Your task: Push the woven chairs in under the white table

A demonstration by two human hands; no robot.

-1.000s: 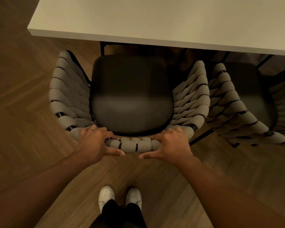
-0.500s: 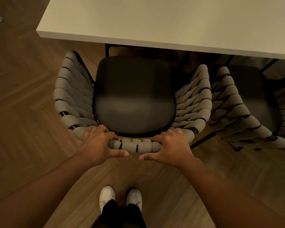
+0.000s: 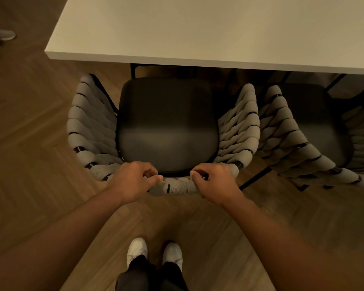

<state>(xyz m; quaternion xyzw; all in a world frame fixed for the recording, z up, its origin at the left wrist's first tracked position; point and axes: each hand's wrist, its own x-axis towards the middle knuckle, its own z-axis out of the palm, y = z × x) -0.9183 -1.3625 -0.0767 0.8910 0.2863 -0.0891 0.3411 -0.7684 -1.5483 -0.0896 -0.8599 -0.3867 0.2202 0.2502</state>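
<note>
2 hands grip a woven chair [image 3: 93, 131] at the white table [image 3: 198, 28].
Its dark seat [image 3: 168, 127] lies mostly outside the table's near edge. The left hand [image 3: 132, 181] and right hand [image 3: 216, 183] curl over the back rail, thumbs seemingly on top. A second woven chair [image 3: 292, 139] stands just beside, to the right, on the herringbone floor [image 3: 29, 164].

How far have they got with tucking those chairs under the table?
Nothing looks finished. The left hand and right hand grip the back rail of the near woven chair, whose seat sits almost wholly outside the edge of the white table. The second woven chair to its right also shows most of its seat. Both need pushing in.
</note>
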